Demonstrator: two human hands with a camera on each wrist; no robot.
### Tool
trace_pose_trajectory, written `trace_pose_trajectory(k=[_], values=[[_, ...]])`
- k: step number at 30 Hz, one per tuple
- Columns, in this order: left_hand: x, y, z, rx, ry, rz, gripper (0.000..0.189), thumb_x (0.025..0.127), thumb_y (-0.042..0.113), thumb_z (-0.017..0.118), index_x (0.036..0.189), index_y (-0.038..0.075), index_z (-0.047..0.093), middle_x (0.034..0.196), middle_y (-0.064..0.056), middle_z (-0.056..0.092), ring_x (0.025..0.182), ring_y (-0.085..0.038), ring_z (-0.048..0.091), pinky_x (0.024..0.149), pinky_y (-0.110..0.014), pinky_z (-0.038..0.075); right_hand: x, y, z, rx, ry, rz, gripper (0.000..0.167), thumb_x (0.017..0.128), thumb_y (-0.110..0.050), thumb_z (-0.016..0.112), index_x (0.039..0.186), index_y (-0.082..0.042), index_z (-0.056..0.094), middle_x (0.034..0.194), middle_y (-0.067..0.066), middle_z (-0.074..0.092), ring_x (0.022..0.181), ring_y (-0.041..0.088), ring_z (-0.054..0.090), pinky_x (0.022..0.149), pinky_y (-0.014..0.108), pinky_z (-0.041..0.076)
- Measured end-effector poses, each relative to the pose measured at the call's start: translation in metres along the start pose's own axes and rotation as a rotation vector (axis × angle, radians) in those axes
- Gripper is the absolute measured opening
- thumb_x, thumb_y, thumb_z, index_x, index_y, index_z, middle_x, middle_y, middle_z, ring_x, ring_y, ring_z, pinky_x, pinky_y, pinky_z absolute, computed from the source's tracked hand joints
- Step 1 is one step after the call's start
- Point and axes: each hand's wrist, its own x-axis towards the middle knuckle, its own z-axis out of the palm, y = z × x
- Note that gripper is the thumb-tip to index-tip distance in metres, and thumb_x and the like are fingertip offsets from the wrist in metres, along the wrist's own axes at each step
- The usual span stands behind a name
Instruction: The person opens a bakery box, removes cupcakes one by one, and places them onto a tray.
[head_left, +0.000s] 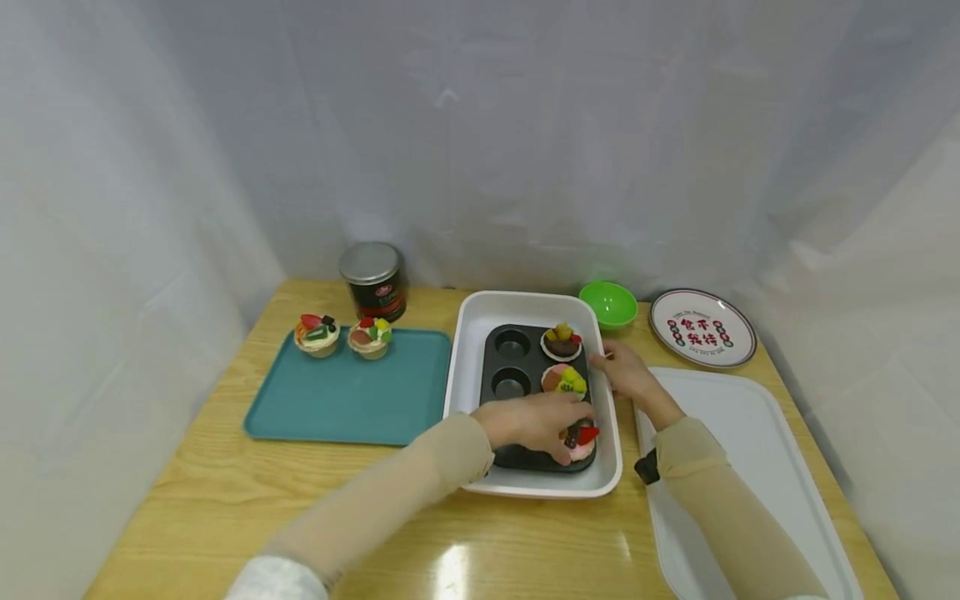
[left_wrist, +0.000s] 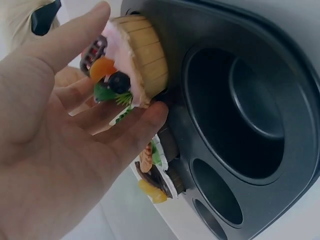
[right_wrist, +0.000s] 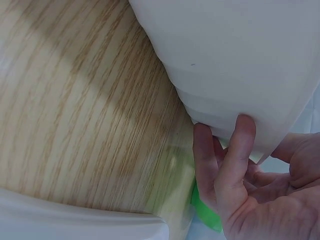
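Note:
In the front right cup of the black muffin pan (head_left: 487, 358) sits a tart with pink cream, berries and a strawberry (left_wrist: 150, 55). My left hand (head_left: 532, 419) pinches this tart between thumb and fingers. Two more fruit-topped tarts, a chocolate one (head_left: 561, 343) and one with yellow fruit (head_left: 566, 380), fill the cups behind it. The pan lies inside a deep white tray (head_left: 465, 350). My right hand (head_left: 632, 377) holds that tray's right wall, fingertips on the outside and thumb by the rim in the right wrist view.
To the left, a teal tray (head_left: 337, 408) carries two fruit tarts (head_left: 317, 336) at its back edge. Behind it stands a dark can (head_left: 373, 283). A green bowl (head_left: 609, 304), a printed plate (head_left: 702, 327) and a flat white tray (head_left: 750, 467) are on the right.

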Motion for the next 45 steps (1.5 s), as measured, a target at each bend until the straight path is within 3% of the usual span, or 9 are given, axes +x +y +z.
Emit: trace_pose_trajectory(k=[9,21,28,36,40,45], values=[[0.002,0.007,0.007,0.117,0.000,-0.051,0.071,0.087,0.030,0.088,0.148,0.023,0.052,0.147,-0.003,0.057,0.132,-0.017,0.059,0.106,-0.034,0.054,0.001,0.001,0.000,0.003,0.006,0.009,0.047,0.111,-0.021,0.046,0.149,0.007,0.045,0.127,0.034,0.060,0.092,0.024,0.071,0.066,0.035,0.063],[0.002,0.009,0.006,0.192,0.031,-0.015,0.063,0.088,0.020,0.085,0.142,0.017,0.052,0.136,-0.005,0.062,0.119,-0.021,0.063,0.096,-0.032,0.057,0.000,0.001,0.000,0.006,0.005,0.006,0.048,0.112,-0.023,0.046,0.150,0.007,0.044,0.128,0.035,0.060,0.095,0.028,0.072,0.067,0.036,0.063],[0.004,0.010,0.006,0.222,0.037,0.019,0.058,0.088,0.019,0.084,0.138,0.015,0.053,0.130,-0.005,0.063,0.107,-0.015,0.064,0.087,-0.028,0.057,0.002,0.001,0.000,-0.006,0.003,0.008,0.047,0.113,-0.023,0.045,0.150,0.006,0.044,0.130,0.035,0.059,0.097,0.029,0.072,0.068,0.038,0.064],[0.000,0.009,-0.002,0.100,0.040,0.045,0.060,0.089,0.020,0.081,0.141,0.015,0.050,0.133,-0.006,0.059,0.105,-0.013,0.061,0.092,-0.022,0.052,0.004,0.004,0.003,-0.039,0.016,0.010,0.045,0.112,-0.021,0.046,0.147,0.007,0.047,0.132,0.036,0.058,0.097,0.028,0.070,0.069,0.041,0.064],[-0.008,0.006,-0.010,0.061,0.095,0.081,0.059,0.087,0.018,0.081,0.139,0.017,0.053,0.126,-0.003,0.059,0.106,-0.011,0.057,0.093,-0.020,0.049,0.002,0.002,0.003,-0.042,0.014,0.013,0.044,0.112,-0.021,0.046,0.146,0.007,0.047,0.131,0.036,0.059,0.095,0.027,0.070,0.066,0.039,0.064],[-0.020,-0.001,-0.023,0.001,0.190,0.042,0.067,0.086,0.021,0.081,0.147,0.019,0.052,0.136,-0.002,0.055,0.117,-0.016,0.054,0.102,-0.026,0.049,0.001,0.000,0.003,-0.033,0.018,0.012,0.045,0.112,-0.022,0.046,0.146,0.007,0.047,0.128,0.035,0.061,0.083,0.019,0.069,0.062,0.036,0.062]])
